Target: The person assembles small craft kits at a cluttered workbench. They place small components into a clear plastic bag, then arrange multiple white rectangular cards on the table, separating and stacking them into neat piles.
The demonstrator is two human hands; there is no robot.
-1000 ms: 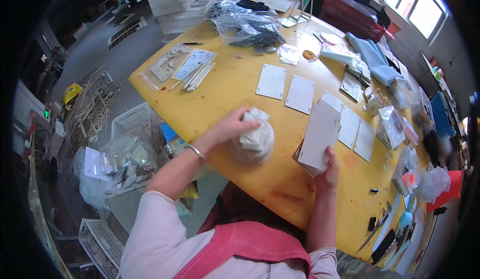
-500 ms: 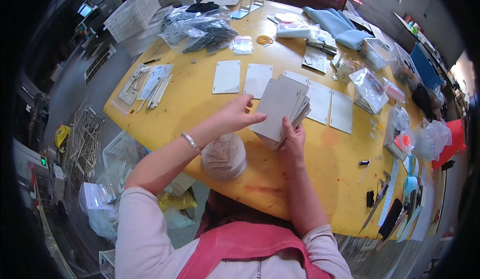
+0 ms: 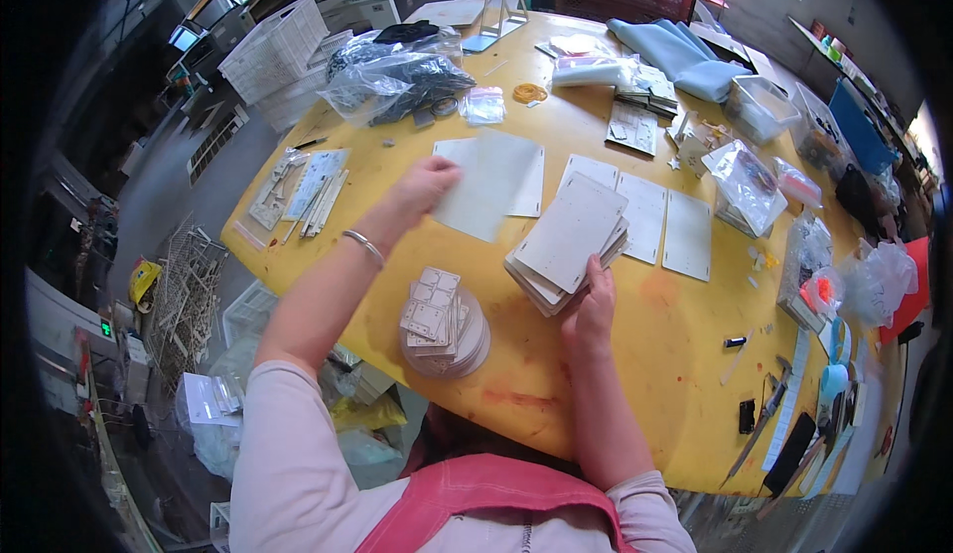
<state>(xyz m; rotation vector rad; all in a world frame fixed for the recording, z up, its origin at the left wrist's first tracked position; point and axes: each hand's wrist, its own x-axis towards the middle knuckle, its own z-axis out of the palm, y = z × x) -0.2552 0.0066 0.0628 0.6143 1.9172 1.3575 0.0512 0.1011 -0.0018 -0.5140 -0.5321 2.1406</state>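
Note:
My left hand (image 3: 430,184) is closed on the edge of a thin grey-white rectangular sheet (image 3: 486,184), smeared by motion above the table. Two pale sheets on the table are partly covered by it. A fanned stack of similar rectangular sheets (image 3: 571,230) with rounded corners rests in my right hand (image 3: 593,305), its fingers wrapped round the lower right edge. Beyond the stack a row of single pale sheets (image 3: 687,235) lies flat. Close to my left forearm stands a pile of round discs (image 3: 467,346) topped with small cut panels (image 3: 433,305).
The yellow table (image 3: 397,126) carries bagged dark material (image 3: 397,81) at the far left and blue cloth (image 3: 685,57) at the far right. Thin cut strips (image 3: 323,201) lie at left. Calipers (image 3: 764,414), tape rolls (image 3: 837,354) and other tools lie along the right edge.
My left hand has moved left and away from the stack, taking one sheet off it. The right hand still holds the stack, and the small panels on the discs have come into view.

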